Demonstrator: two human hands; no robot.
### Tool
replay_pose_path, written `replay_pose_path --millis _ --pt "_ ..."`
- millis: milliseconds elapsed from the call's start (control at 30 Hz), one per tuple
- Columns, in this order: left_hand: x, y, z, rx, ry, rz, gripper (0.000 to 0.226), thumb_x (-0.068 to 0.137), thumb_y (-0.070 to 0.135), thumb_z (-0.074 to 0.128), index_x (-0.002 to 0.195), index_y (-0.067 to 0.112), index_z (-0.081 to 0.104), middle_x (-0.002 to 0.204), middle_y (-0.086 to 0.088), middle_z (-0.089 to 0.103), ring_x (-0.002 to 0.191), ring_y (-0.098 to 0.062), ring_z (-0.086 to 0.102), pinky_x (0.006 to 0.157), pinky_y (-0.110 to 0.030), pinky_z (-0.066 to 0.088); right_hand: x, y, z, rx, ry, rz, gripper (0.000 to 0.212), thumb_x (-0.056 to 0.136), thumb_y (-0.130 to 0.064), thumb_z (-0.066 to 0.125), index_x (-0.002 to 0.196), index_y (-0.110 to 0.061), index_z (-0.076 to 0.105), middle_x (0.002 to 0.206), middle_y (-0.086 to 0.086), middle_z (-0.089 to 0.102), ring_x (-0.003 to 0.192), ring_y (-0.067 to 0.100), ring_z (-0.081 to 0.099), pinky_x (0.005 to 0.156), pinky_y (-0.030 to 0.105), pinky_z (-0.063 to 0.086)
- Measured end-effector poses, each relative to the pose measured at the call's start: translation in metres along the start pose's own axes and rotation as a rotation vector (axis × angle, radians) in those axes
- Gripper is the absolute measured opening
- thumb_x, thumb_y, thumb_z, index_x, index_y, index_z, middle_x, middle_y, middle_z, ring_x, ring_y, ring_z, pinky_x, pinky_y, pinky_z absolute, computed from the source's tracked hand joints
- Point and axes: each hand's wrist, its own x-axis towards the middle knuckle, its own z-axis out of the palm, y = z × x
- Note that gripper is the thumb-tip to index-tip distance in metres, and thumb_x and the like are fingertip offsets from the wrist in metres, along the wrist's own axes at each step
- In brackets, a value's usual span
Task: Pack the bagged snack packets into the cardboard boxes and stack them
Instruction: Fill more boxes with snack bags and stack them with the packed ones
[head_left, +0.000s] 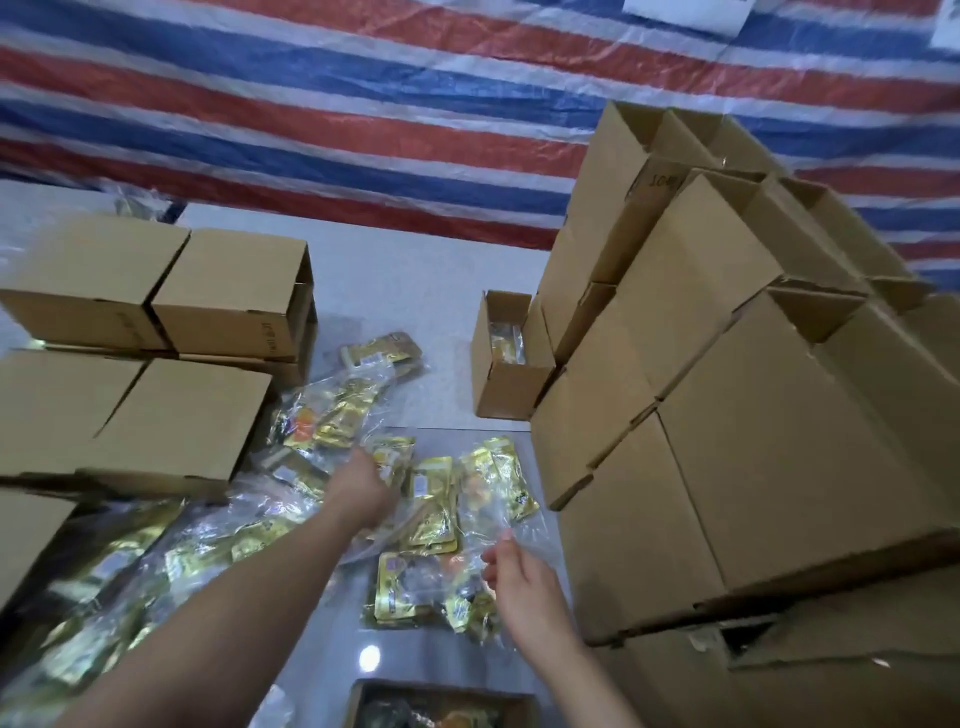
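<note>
Several clear bags of gold snack packets (431, 499) lie scattered across the middle of the grey table (405, 270). My left hand (363, 488) reaches over them, its fingers curled down onto one bag (395, 457); the fingertips are hidden. My right hand (519, 577) hovers lower right with relaxed fingers, its tips touching the clear plastic of another bag (493, 504). A small open cardboard box (506, 389) with packets inside stands beyond the bags. Another open box (363, 696) with packets shows at the bottom edge.
A tall stack of cardboard boxes (727, 415) fills the right side, close to my right hand. Lower stacks of shut boxes (182, 415) stand on the left, with more bags (104, 582) in front. A striped tarpaulin (363, 104) hangs behind the table.
</note>
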Motion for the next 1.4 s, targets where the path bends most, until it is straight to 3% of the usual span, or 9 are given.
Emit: replay_pose_path --millis 133,267,500,633,733,967,1067,1267,1400 --pt "-0.041 0.005 -0.04 -0.228 -0.058 0.091 0.059 0.089 0.04 0.071 0.129 0.006 0.045 0.089 0.001 0.059 0.068 -0.015 0.066 0.041 -0.021 0.047 0.003 -0.025 -0.004 0.202 -0.005 0.035 0.046 0.098 -0.061 0.032 0.094 -0.03 0.066 0.091 -0.01 0.069 0.078 -0.001 0.063 0.065 0.016 0.051" --pt "-0.093 0.018 -0.085 -0.457 -0.048 0.295 0.075 0.084 0.039 0.077 0.146 0.015 0.042 0.128 -0.005 0.06 0.1 -0.018 0.068 0.077 -0.031 0.059 0.016 -0.071 -0.006 0.639 -0.131 0.173 0.062 0.091 -0.069 0.038 0.13 -0.024 0.055 0.132 0.002 0.058 0.118 0.023 0.056 0.104 0.048 0.043" --pt "-0.168 0.053 -0.128 -0.517 -0.091 0.56 0.08 0.079 0.08 0.052 0.143 0.033 0.046 0.127 0.003 0.059 0.106 -0.006 0.062 0.094 -0.033 0.054 -0.013 -0.144 -0.013 1.272 -0.581 0.07 0.078 0.075 -0.074 0.066 0.118 -0.01 0.073 0.123 0.016 0.069 0.107 0.028 0.07 0.078 0.039 0.059" --pt "-0.179 0.067 -0.109 -0.079 0.24 0.554 0.091 0.081 0.082 -0.002 0.155 0.037 0.025 0.164 -0.001 0.018 0.15 -0.021 0.014 0.124 -0.048 0.009 -0.026 -0.157 -0.003 1.289 -0.617 0.01 0.074 0.079 -0.073 0.064 0.124 -0.014 0.071 0.137 0.013 0.061 0.126 0.03 0.059 0.101 0.046 0.048" --pt "-0.18 0.071 -0.104 0.036 0.258 0.575 0.092 0.081 0.079 -0.007 0.158 0.034 0.013 0.168 0.001 -0.002 0.153 -0.018 -0.011 0.12 -0.045 -0.01 -0.029 -0.151 -0.012 1.271 -0.643 0.041 0.068 0.084 -0.068 0.062 0.123 -0.013 0.071 0.135 0.012 0.062 0.123 0.029 0.061 0.09 0.043 0.056" --pt "-0.195 0.067 -0.095 0.323 0.158 0.651 0.098 0.084 0.078 -0.003 0.16 0.016 0.008 0.166 -0.006 -0.014 0.152 -0.02 -0.017 0.12 -0.046 -0.014 -0.036 -0.133 -0.038 1.092 -0.394 -0.031 0.016 0.083 -0.038 0.066 0.087 -0.035 0.082 0.096 -0.014 0.076 0.1 0.002 0.069 0.065 0.019 0.056" --pt "-0.203 0.065 -0.088 0.298 0.041 0.659 0.098 0.087 0.08 0.009 0.159 0.015 -0.008 0.166 -0.004 -0.017 0.152 -0.018 -0.015 0.12 -0.043 -0.013 -0.039 -0.116 -0.041 1.108 -0.278 -0.109 0.027 0.097 -0.029 0.054 0.097 -0.04 0.079 0.11 -0.02 0.071 0.092 -0.016 0.064 0.064 0.007 0.05" --pt "-0.208 0.029 -0.09 -0.238 -0.108 0.622 0.091 0.086 0.08 0.017 0.16 0.029 0.006 0.167 0.01 0.007 0.151 -0.004 0.004 0.123 -0.032 0.003 -0.054 -0.106 -0.06 1.005 -0.349 -0.111 0.038 0.085 -0.051 0.064 0.098 -0.02 0.08 0.098 0.007 0.075 0.086 0.02 0.073 0.069 0.033 0.059" --pt "-0.198 -0.042 -0.061 -0.088 -0.248 0.564 0.065 0.1 0.062 0.032 0.157 0.034 0.018 0.163 0.01 0.024 0.144 -0.005 0.028 0.118 -0.029 0.023 -0.07 -0.085 -0.074 0.728 -0.173 -0.264 0.048 0.07 -0.058 0.07 0.112 -0.034 0.072 0.096 -0.014 0.076 0.081 -0.001 0.071 0.058 0.015 0.054"
